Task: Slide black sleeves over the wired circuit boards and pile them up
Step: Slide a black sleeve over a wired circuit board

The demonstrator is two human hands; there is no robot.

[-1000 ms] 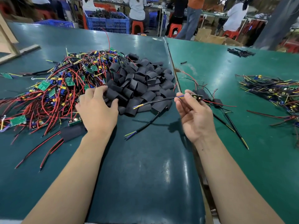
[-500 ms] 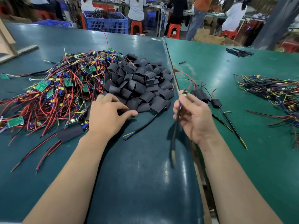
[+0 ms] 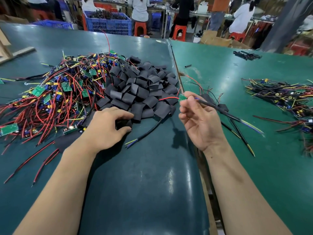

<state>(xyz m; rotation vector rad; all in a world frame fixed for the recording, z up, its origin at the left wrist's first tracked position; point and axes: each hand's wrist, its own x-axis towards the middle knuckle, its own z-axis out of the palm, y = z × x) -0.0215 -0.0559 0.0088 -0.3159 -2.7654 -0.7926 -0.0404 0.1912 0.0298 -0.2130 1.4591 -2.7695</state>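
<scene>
Sleeve pick-up, with the board ready. The right hand (image 3: 201,121), centre right of the frame, pinches a small green circuit board (image 3: 183,97) at its fingertips, black cable trailing lower right. The left hand (image 3: 108,128), centre, curls its fingers round one black sleeve (image 3: 124,123) at the near edge of the sleeve heap (image 3: 144,89). Next, judged: lift the sleeve, open its mouth, thread it over the board.

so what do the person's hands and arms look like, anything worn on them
Both arms are bare from the frame edge to the wrist, with no sleeves in view. The left hand and right hand wear no gloves, and no watch or wristband shows. The nails look short and plain.
</scene>
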